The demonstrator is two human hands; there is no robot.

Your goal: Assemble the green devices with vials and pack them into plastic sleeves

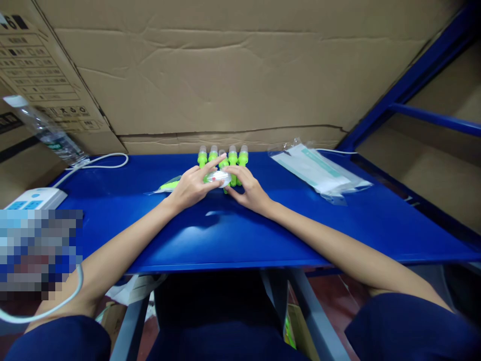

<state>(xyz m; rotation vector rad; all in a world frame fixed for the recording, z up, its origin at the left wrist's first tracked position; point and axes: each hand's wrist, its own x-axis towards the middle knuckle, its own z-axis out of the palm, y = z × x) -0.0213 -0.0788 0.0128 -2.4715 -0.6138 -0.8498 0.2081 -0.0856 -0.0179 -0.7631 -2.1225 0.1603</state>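
Both hands meet over the middle of the blue table around a small oval item (220,177), whitish and shiny with green at its left end and a red spot. Its kind I cannot make out. My left hand (191,186) pinches it from the left, with the index finger stretched out above it. From the right, the bent fingers of my right hand (248,189) close on its other end. Just behind stand several lime-green tube-like pieces with clear caps (243,156) in a row, partly hidden by the fingers. A clear bag with a green piece (169,186) lies beside my left hand.
Clear plastic bags with white and pale green contents (313,168) lie to the right on the blue table (233,240). At left are a tilted water bottle (52,135), a white power strip (41,199) and a cable. Cardboard (240,75) walls the back; a blue frame (406,80) rises right.
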